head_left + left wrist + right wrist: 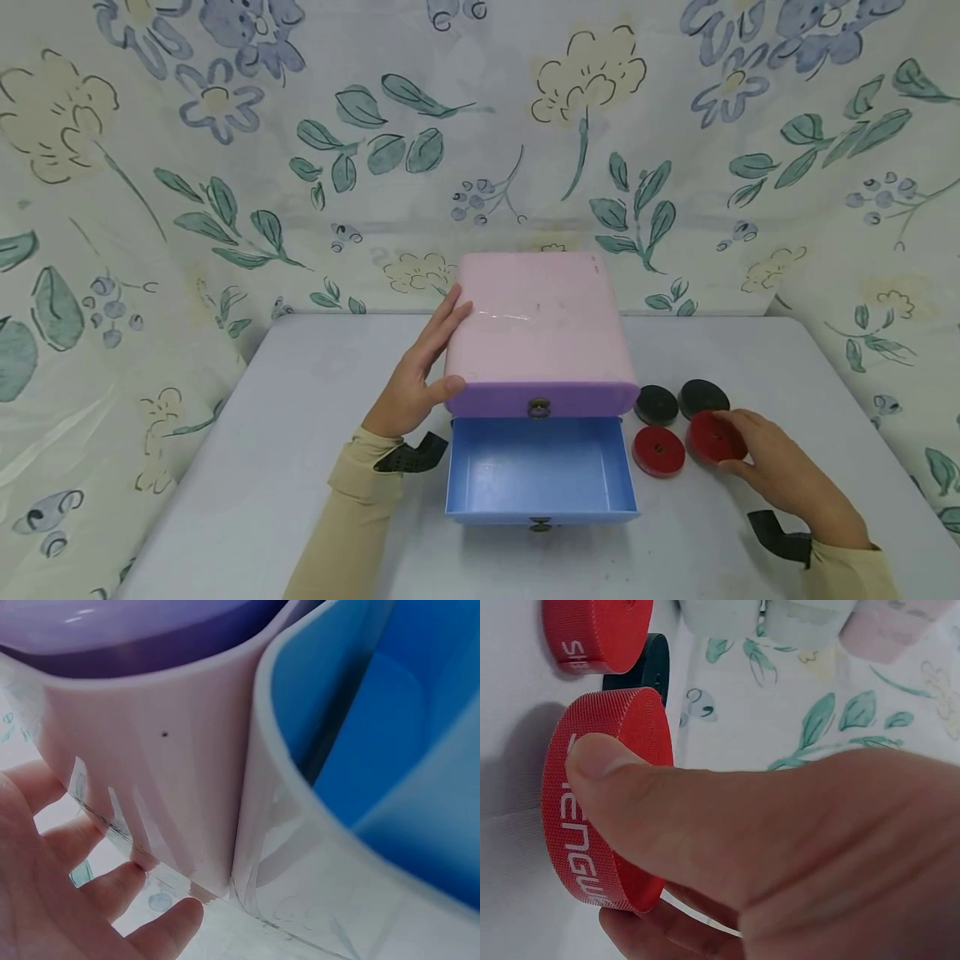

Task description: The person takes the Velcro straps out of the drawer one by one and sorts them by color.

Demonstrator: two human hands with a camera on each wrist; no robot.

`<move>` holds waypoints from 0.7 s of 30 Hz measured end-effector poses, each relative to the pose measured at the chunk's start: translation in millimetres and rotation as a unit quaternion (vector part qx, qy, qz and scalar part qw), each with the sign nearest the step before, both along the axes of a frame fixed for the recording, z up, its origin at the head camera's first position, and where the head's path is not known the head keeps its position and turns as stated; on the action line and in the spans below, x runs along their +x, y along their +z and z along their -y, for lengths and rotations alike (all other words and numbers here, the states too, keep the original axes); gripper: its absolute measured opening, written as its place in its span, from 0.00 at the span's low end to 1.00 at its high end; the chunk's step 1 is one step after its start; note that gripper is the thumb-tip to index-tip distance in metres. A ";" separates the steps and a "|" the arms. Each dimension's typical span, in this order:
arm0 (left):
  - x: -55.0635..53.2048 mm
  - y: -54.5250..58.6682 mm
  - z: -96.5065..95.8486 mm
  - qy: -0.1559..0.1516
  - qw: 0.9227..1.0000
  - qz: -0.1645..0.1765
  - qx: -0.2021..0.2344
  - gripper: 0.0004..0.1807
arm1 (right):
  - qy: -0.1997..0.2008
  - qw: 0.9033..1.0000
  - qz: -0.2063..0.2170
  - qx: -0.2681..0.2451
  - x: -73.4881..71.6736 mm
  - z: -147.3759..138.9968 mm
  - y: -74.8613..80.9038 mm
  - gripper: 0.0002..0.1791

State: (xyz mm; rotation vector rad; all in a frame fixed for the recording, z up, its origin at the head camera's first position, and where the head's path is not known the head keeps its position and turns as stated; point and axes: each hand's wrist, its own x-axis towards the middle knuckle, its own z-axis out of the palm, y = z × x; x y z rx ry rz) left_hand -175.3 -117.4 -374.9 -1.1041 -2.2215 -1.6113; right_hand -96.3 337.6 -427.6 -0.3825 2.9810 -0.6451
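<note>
A small drawer cabinet [536, 321] with a pink top stands in the middle of the table. Its purple upper drawer [480, 400] is closed, while the blue lower drawer [540, 518] is pulled out toward me. My left hand [408, 379] rests along the cabinet's left side, fingers extended near the top edge. On the right, my right hand [787, 467] grips a red roll of strap [570, 832] with white lettering, thumb on its outer band and fingers on the opposite side. A second red roll [658, 452] lies between it and the drawer.
Two black rolls [656, 406] lie just behind the red ones, right of the cabinet. The white table [337, 358] meets flower-printed cloth [480, 125] at the back and sides. Each wrist wears a black mount [412, 454].
</note>
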 end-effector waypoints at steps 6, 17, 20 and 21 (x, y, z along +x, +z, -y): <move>0.4 0.5 0.2 0.001 1.000 0.001 -0.002 0.51 | -0.010 1.000 0.007 0.002 -0.2 0.8 -2.5 0.36; 1.1 1.5 -0.3 0.004 1.000 0.005 -0.003 0.51 | -0.006 1.000 0.025 0.001 0.4 1.8 -2.4 0.36; 0.7 0.8 -0.4 0.003 1.000 0.004 -0.003 0.50 | -0.006 0.999 0.035 -0.002 0.5 1.9 -2.6 0.36; 0.6 0.7 -0.5 0.003 1.000 0.004 -0.003 0.50 | -0.008 0.999 0.038 -0.001 0.5 1.8 -3.1 0.36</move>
